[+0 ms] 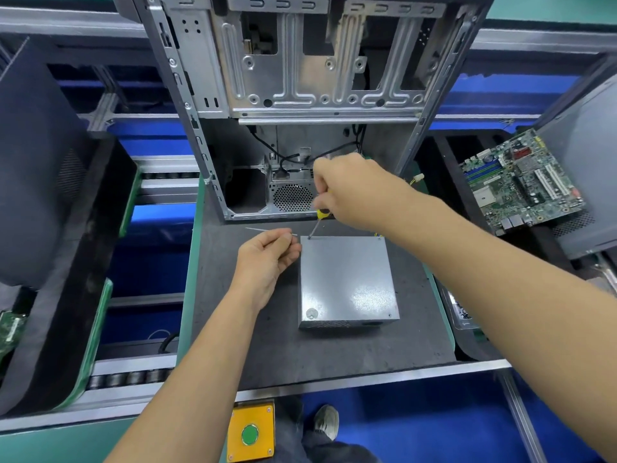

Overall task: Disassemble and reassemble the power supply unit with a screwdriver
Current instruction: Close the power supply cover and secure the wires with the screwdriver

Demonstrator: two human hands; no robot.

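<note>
Two hands work over our dark worktop (pixel 253 345): our right hand (pixel 350 188) grips the screwdriver (pixel 319 219), tip at the power supply unit's (pixel 347 279) far-left corner; our left hand (pixel 267 252), fingers curled, pinches something thin beside it. An open computer case (pixel 300 95) stands just behind, a motherboard (pixel 521 182) off right.

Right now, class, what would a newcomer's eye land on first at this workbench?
First, the grey power supply unit on the dark mat, where the right hand sets a yellow-handled screwdriver on its far left corner. The left hand rests beside the box, fingers curled. Behind stands an open computer case; a green motherboard lies at right.
</note>
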